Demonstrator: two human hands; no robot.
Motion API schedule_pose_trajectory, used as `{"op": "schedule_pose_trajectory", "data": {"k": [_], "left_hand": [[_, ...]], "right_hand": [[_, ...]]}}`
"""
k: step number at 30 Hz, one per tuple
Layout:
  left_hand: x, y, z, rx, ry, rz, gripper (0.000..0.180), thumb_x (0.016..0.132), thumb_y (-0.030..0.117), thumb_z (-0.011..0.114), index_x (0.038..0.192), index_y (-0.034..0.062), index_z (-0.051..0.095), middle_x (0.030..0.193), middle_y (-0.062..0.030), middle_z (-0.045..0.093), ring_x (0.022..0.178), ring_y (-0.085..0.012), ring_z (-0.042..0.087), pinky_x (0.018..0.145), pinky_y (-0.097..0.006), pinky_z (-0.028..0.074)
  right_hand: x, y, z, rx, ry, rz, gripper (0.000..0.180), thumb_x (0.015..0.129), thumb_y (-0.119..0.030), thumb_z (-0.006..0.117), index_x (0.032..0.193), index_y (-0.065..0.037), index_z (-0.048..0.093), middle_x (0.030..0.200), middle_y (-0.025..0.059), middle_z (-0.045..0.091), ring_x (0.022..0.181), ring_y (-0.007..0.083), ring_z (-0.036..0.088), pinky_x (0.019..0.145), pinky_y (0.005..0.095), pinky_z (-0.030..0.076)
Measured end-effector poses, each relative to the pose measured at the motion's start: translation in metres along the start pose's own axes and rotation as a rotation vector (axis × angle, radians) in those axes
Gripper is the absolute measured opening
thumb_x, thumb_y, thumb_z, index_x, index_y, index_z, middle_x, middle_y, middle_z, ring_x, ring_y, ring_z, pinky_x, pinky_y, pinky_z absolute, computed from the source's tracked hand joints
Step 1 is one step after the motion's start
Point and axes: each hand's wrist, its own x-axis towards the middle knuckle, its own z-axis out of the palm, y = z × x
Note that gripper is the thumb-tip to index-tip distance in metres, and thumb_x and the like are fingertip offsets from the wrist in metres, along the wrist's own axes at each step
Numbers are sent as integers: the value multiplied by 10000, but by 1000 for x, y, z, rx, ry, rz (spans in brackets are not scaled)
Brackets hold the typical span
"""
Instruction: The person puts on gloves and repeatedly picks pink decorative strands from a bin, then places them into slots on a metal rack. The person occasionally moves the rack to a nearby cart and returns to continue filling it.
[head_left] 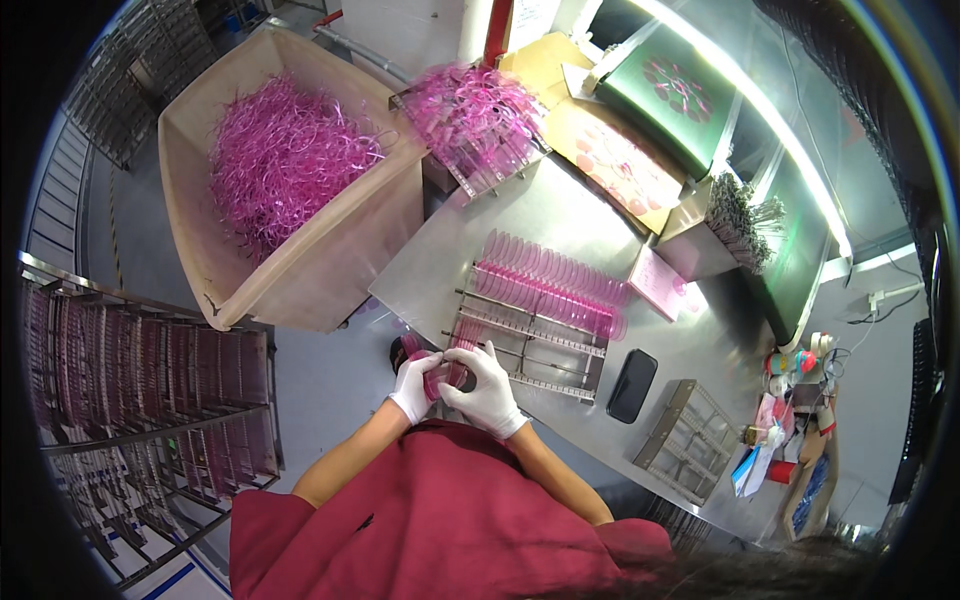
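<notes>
1. Head view: left hand (410, 390) holds a pink disc stack (434, 382) just off the near-left end of the metal rack (552, 386).
2. Right hand (487, 392) arches around the stack; whether it grips cannot be told.
3. Disc row (548, 285): along rack's far side.
4. Black phone (632, 386): right of rack.

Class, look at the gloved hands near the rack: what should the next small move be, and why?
Probably, the right hand should take one disc from the pink stack in the left hand and set it in the rack: it is right beside the stack, and the rack's near side has bare stretches, while discs line its far side.
</notes>
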Motion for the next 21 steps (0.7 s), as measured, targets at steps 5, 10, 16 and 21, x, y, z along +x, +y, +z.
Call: {"op": "schedule_pose_trajectory", "data": {"k": [5,10,16,21], "left_hand": [[1,1,1,-2,7,1,193,1029,168,598,1151,40,677,1097,-133,751,1028,-272,736,907,-411,608],[-8,0,12,61,83,60,242,1050,184,569,1172,-4,661,1088,-184,758,1016,-311,743,872,-417,603],[8,-1,-4,3,-41,18,273,1058,186,548,1186,-27,660,1121,-201,762,970,-315,751,871,-416,608],[4,1,1,14,-55,12,254,1050,182,549,1171,-6,669,1100,-165,758,1015,-295,735,899,-399,599]], "right_hand": [[2,-6,1,19,-12,87,501,794,-222,840,1259,-120,685,1155,77,731,1135,279,710,1265,677,227],[-7,9,3,226,92,155,475,820,-196,838,1255,-87,681,1157,87,752,1100,258,741,1304,587,225],[3,1,7,242,54,195,446,831,-193,818,1237,-72,677,1134,98,753,1067,245,750,1310,566,231],[0,2,12,262,111,176,465,823,-208,819,1246,-83,671,1126,96,738,1087,264,733,1296,617,232]]}}
